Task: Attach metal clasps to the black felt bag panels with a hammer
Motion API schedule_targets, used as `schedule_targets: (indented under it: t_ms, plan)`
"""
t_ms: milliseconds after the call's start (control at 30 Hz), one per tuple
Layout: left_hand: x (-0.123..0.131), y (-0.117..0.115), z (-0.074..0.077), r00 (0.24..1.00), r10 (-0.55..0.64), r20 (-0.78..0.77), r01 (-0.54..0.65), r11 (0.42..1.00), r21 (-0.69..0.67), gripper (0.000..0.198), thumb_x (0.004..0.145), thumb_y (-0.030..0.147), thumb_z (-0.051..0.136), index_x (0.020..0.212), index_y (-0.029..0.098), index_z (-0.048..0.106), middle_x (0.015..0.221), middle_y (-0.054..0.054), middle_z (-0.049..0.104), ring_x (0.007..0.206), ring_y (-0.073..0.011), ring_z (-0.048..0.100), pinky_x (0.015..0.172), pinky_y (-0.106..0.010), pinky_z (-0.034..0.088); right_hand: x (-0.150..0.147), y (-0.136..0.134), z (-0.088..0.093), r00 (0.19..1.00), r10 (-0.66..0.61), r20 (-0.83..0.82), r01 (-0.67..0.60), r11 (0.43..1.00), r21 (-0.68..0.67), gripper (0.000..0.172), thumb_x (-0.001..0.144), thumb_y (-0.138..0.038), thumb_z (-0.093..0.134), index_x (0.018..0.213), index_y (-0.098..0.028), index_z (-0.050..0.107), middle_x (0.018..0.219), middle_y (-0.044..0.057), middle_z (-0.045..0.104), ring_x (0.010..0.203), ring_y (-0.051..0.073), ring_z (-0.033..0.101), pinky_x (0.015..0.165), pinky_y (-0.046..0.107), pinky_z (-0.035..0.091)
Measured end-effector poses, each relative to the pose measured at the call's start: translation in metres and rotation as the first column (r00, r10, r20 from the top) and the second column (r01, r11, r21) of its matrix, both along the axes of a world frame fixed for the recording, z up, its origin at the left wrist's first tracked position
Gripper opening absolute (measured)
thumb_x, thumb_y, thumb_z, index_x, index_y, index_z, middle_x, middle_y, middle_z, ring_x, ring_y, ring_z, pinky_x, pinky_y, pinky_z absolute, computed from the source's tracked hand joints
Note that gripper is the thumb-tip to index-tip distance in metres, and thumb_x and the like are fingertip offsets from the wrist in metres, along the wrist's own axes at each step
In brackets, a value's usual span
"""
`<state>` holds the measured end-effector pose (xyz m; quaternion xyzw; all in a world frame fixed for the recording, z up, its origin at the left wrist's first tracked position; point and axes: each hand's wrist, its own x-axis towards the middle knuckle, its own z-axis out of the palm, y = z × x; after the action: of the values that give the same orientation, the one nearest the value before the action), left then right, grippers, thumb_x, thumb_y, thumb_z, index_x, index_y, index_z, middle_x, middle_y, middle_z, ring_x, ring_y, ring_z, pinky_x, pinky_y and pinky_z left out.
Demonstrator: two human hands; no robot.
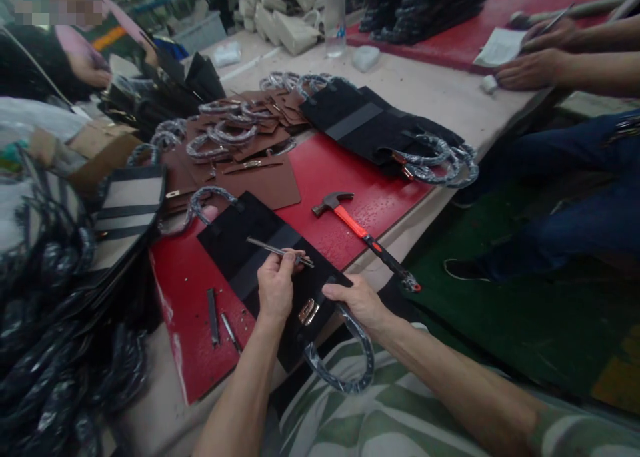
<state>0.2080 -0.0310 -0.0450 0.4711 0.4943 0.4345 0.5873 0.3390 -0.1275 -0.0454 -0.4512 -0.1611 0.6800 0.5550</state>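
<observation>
Green-and-white shirt cloth (350, 410) fills the nearest ground, at five o'clock if the black bag (245, 244) is the hub of the dial. Just beyond it, at four to five o'clock, hangs the bag's plastic-wrapped near handle (367, 350), with a gold-coloured clasp (309, 312) beside it. The right hand (363, 300) grips the bag's edge, thumb on the upper face, other fingers mostly hidden. The left hand (276, 287), above the bag, pinches slim metal rods (265, 245) between thumb and fingers; their exact number is unclear. The bag, crossed by a grey band, lies slanted over a red board (175, 310).

At eight o'clock, a flat dark bar (213, 317) and a thin silver rod (231, 332) rest on the board; farther out are plastic-wrapped dark bundles (50, 337). A hammer (357, 230) lies at two to three o'clock, its grip end past the board's edge. Black-and-beige bags (130, 194) stand at nine to ten, brown panels (273, 184) are heaped at eleven to twelve, and stacked black bags (360, 120) lie at one to two.

Farthest off, beige goods (293, 27) sit at twelve, a clear bottle (335, 20) just right of them. At two, a co-worker's hands (533, 69) meet white paper (500, 46); at ten to eleven, a person in pink (127, 20) stands by dark bags (165, 87).
</observation>
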Motion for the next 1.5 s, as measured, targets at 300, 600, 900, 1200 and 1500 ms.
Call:
schedule_targets:
  t_ms: [300, 600, 900, 1200, 1500]
  plan:
    - [0.004, -0.002, 0.023, 0.995, 0.037, -0.094, -0.035, 0.999, 0.026, 0.037, 0.082, 0.049, 0.067, 0.092, 0.014, 0.066, 0.088, -0.007, 0.074, 0.078, -0.0173, 0.071, 0.073, -0.028, 0.057, -0.001, 0.009, 0.002, 0.993, 0.041, -0.111, -0.023, 0.987, 0.160, 0.031, 0.061, -0.039, 0.085, 0.071, -0.015, 0.068, 0.061, -0.001, 0.060, 0.055, 0.013, 0.054, 0.057, 0.026, 0.046]
    - [0.003, 0.000, 0.025, 0.992, -0.038, -0.119, 0.037, 0.999, -0.010, 0.032, 0.084, 0.047, 0.065, 0.090, 0.015, 0.066, 0.088, -0.007, 0.074, 0.077, -0.0172, 0.071, 0.074, -0.028, 0.055, -0.005, 0.019, -0.009, 0.997, 0.047, -0.062, -0.037, 0.987, 0.158, 0.033, 0.063, -0.042, 0.084, 0.075, -0.014, 0.072, 0.063, 0.001, 0.063, 0.056, 0.015, 0.057, 0.057, 0.028, 0.048]
    - [0.002, 0.007, 0.021, 0.996, -0.046, -0.077, 0.040, 0.995, -0.087, 0.033, 0.084, 0.047, 0.064, 0.089, 0.015, 0.066, 0.086, -0.007, 0.074, 0.074, -0.0169, 0.069, 0.072, -0.027, 0.055, -0.008, 0.025, -0.006, 0.989, 0.050, -0.137, -0.024, 0.982, 0.189, 0.025, 0.070, -0.035, 0.082, 0.079, -0.014, 0.074, 0.067, 0.002, 0.066, 0.056, 0.014, 0.059, 0.055, 0.026, 0.048]
    - [0.006, 0.005, 0.030, 0.990, -0.050, -0.134, 0.040, 0.996, -0.078, 0.030, 0.085, 0.043, 0.062, 0.088, 0.014, 0.067, 0.084, -0.006, 0.073, 0.077, -0.0176, 0.069, 0.073, -0.027, 0.053, -0.003, 0.021, -0.007, 0.987, 0.099, -0.125, -0.076, 0.982, 0.174, 0.028, 0.072, -0.035, 0.080, 0.092, -0.016, 0.076, 0.077, 0.006, 0.072, 0.067, 0.021, 0.068, 0.064, 0.032, 0.055]
    - [0.005, 0.000, 0.028, 0.977, -0.057, -0.206, 0.055, 0.998, -0.012, 0.021, 0.087, 0.036, 0.059, 0.089, 0.017, 0.068, 0.084, -0.004, 0.074, 0.077, -0.0181, 0.068, 0.072, -0.027, 0.050, 0.001, 0.010, -0.010, 0.988, 0.106, -0.116, -0.094, 0.990, 0.102, 0.032, 0.069, -0.036, 0.082, 0.093, -0.016, 0.076, 0.081, 0.007, 0.073, 0.075, 0.025, 0.070, 0.069, 0.037, 0.057]
